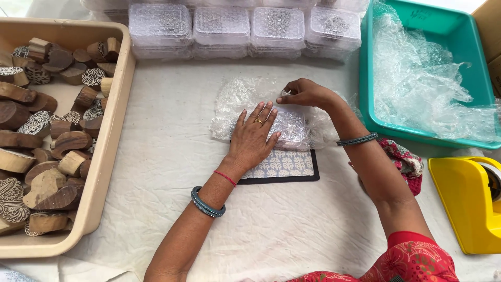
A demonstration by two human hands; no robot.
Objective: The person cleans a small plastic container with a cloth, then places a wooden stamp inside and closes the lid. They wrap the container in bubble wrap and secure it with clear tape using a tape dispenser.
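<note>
My left hand (253,137) lies flat, fingers spread, on a clear plastic box (290,128) that sits inside a sheet of bubble wrap (241,95) on the white cloth. My right hand (307,94) pinches the far edge of that bubble wrap just behind the box. Under the box's near side lies a flat card (284,168) with a blue-and-white print and a black border, partly covered by my left hand.
A beige tub (108,140) of carved wooden printing blocks stands at the left. Stacked clear plastic boxes (222,26) line the back. At the right are a teal bin (455,25) of bubble wrap and a yellow tape dispenser (467,206).
</note>
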